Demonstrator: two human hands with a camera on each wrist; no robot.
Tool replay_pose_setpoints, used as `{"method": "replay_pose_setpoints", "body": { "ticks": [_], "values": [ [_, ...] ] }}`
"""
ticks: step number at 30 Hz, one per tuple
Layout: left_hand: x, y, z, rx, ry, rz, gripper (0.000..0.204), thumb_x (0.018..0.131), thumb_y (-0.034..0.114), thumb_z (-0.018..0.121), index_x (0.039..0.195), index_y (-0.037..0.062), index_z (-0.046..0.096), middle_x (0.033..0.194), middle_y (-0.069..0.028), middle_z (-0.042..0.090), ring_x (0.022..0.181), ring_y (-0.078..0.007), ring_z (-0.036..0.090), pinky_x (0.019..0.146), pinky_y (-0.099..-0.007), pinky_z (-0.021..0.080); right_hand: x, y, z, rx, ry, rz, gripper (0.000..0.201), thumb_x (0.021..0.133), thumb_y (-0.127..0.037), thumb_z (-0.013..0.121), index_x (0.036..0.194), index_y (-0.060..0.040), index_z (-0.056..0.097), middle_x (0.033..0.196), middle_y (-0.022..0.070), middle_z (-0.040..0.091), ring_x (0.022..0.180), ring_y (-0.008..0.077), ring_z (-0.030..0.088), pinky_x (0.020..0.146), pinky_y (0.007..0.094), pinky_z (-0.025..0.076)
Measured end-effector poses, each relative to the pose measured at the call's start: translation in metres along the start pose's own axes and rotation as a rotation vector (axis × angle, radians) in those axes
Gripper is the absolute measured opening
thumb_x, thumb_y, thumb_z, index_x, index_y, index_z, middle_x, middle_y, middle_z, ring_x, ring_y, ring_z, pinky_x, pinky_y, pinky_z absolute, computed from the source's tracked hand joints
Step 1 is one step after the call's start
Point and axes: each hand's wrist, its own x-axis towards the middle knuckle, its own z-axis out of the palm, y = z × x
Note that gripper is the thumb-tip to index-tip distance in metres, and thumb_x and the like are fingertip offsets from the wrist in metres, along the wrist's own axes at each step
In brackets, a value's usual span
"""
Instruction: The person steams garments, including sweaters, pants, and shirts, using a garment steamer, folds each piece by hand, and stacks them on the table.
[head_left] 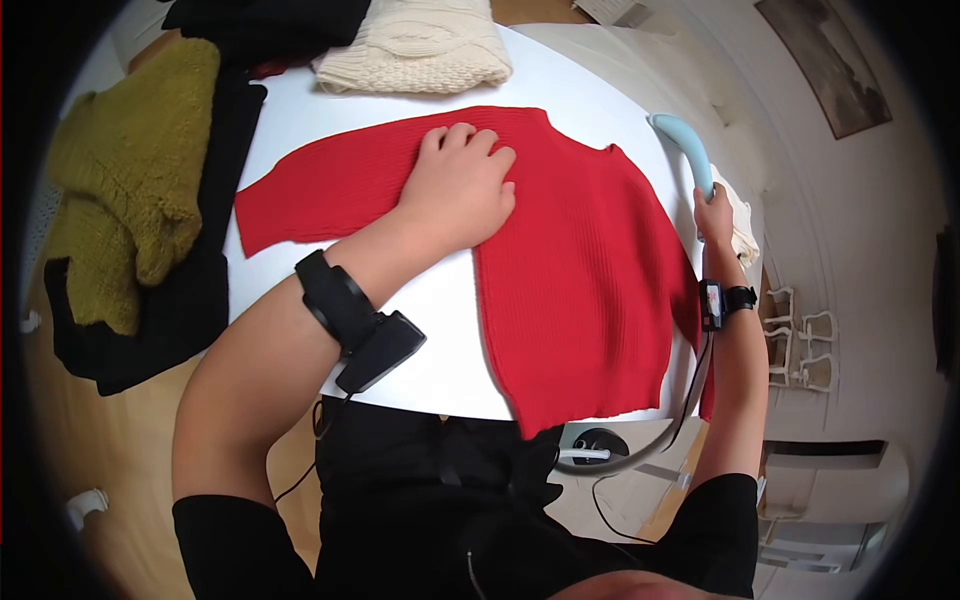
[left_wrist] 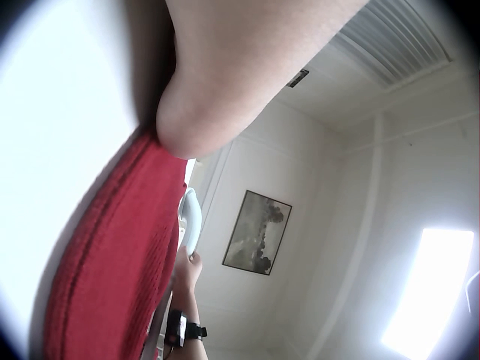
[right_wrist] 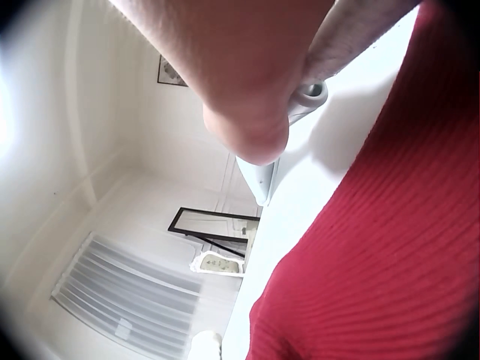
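Observation:
A red ribbed sweater (head_left: 580, 270) lies spread over a white table (head_left: 440, 350), one sleeve stretched out to the left and its bottom hem at the near edge. My left hand (head_left: 460, 190) rests on the sweater where that sleeve joins the body, with nothing held in it. At the table's right side my right hand (head_left: 714, 214) grips the handle of a light blue garment steamer (head_left: 685, 145), whose curved head points away from me. In the right wrist view the hand hides most of the steamer (right_wrist: 259, 180), and the sweater (right_wrist: 390, 240) fills the right side.
A folded cream knit sweater (head_left: 415, 50) lies at the far edge. Olive knitwear (head_left: 140, 150) sits over black clothing (head_left: 215, 290) on the left. Beyond the steamer lies white cloth (head_left: 742, 225). A grey hose (head_left: 650, 450) passes below the table's near right edge.

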Motion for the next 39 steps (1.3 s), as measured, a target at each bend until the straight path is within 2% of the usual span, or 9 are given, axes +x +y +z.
{"method": "replay_pose_setpoints", "body": {
  "ticks": [4, 20, 22, 24, 26, 30, 32, 35, 39],
  "values": [
    [0.000, -0.001, 0.003, 0.019, 0.012, 0.013, 0.041, 0.094, 0.027, 0.056, 0.128, 0.0038, 0.061, 0.136, -0.0165, 0.055, 0.132, -0.0319, 0.044, 0.113, -0.0468, 0.030, 0.024, 0.011, 0.030, -0.162, 0.053, -0.062, 0.044, 0.094, -0.039, 0.054, 0.118, -0.0015, 0.055, 0.107, 0.0276, 0.067, 0.101, 0.0469, 0.064, 0.086, 0.0541, 0.050],
    [0.001, -0.003, 0.007, 0.031, 0.054, 0.022, 0.042, 0.093, 0.028, 0.056, 0.128, 0.0052, 0.061, 0.135, -0.0156, 0.055, 0.130, -0.0310, 0.046, 0.112, -0.0465, 0.032, 0.068, 0.021, 0.051, -0.245, -0.022, -0.120, 0.050, 0.098, -0.036, 0.048, 0.129, 0.0029, 0.042, 0.102, 0.0316, 0.067, 0.097, 0.0503, 0.064, 0.086, 0.0549, 0.050],
    [0.000, -0.003, 0.008, 0.042, 0.040, 0.025, 0.042, 0.093, 0.029, 0.056, 0.128, 0.0060, 0.061, 0.135, -0.0154, 0.055, 0.130, -0.0306, 0.046, 0.112, -0.0463, 0.032, 0.056, 0.010, 0.044, -0.215, -0.113, -0.036, 0.062, 0.097, -0.039, 0.051, 0.141, 0.0016, 0.036, 0.120, 0.0314, 0.061, 0.111, 0.0471, 0.059, 0.094, 0.0515, 0.048],
    [0.001, -0.003, 0.008, 0.052, 0.057, 0.020, 0.042, 0.094, 0.030, 0.055, 0.128, 0.0061, 0.060, 0.135, -0.0148, 0.055, 0.130, -0.0299, 0.046, 0.112, -0.0462, 0.031, 0.030, -0.014, 0.036, -0.477, 0.239, -0.192, 0.065, 0.096, -0.035, 0.055, 0.146, 0.0008, 0.034, 0.133, 0.0323, 0.052, 0.124, 0.0432, 0.052, 0.100, 0.0477, 0.046],
    [0.001, -0.004, 0.007, 0.055, 0.052, 0.028, 0.042, 0.094, 0.031, 0.054, 0.128, 0.0065, 0.060, 0.135, -0.0141, 0.055, 0.131, -0.0296, 0.046, 0.112, -0.0459, 0.031, 0.033, -0.024, 0.042, -0.091, 0.391, -0.564, 0.060, 0.097, -0.032, 0.057, 0.146, -0.0024, 0.039, 0.141, 0.0283, 0.048, 0.132, 0.0369, 0.048, 0.104, 0.0427, 0.044],
    [0.002, -0.006, 0.008, 0.090, 0.042, 0.065, 0.044, 0.095, 0.033, 0.054, 0.130, 0.0077, 0.058, 0.137, -0.0124, 0.053, 0.131, -0.0292, 0.045, 0.112, -0.0451, 0.031, -0.038, -0.105, 0.040, 0.800, -0.132, -0.643, 0.047, 0.101, -0.030, 0.054, 0.141, -0.0051, 0.049, 0.139, 0.0168, 0.054, 0.129, 0.0284, 0.051, 0.107, 0.0363, 0.040],
    [0.003, -0.008, 0.006, 0.117, -0.034, 0.112, 0.048, 0.096, 0.037, 0.053, 0.134, 0.0085, 0.056, 0.140, -0.0129, 0.050, 0.134, -0.0294, 0.043, 0.113, -0.0449, 0.030, -0.062, -0.132, 0.036, 0.753, -0.259, -0.824, 0.046, 0.103, -0.033, 0.049, 0.141, -0.0056, 0.050, 0.138, 0.0133, 0.056, 0.128, 0.0251, 0.052, 0.108, 0.0350, 0.040],
    [0.005, -0.008, 0.001, 0.139, -0.077, 0.096, 0.053, 0.098, 0.043, 0.050, 0.140, 0.0100, 0.052, 0.147, -0.0156, 0.046, 0.141, -0.0308, 0.037, 0.117, -0.0458, 0.025, -0.082, -0.148, 0.039, 0.695, -0.418, -0.821, 0.050, 0.106, -0.038, 0.039, 0.143, -0.0051, 0.048, 0.144, 0.0106, 0.051, 0.134, 0.0234, 0.046, 0.114, 0.0337, 0.033],
    [0.014, -0.035, -0.006, 0.104, -0.151, 0.173, 0.054, 0.100, 0.042, 0.050, 0.143, 0.0100, 0.049, 0.150, -0.0167, 0.042, 0.143, -0.0338, 0.034, 0.118, -0.0451, 0.024, -0.067, -0.136, 0.048, 1.055, -0.673, -0.814, 0.061, 0.105, -0.049, 0.035, 0.143, -0.0029, 0.047, 0.148, 0.0132, 0.046, 0.138, 0.0246, 0.043, 0.117, 0.0367, 0.029]
  ]
}}
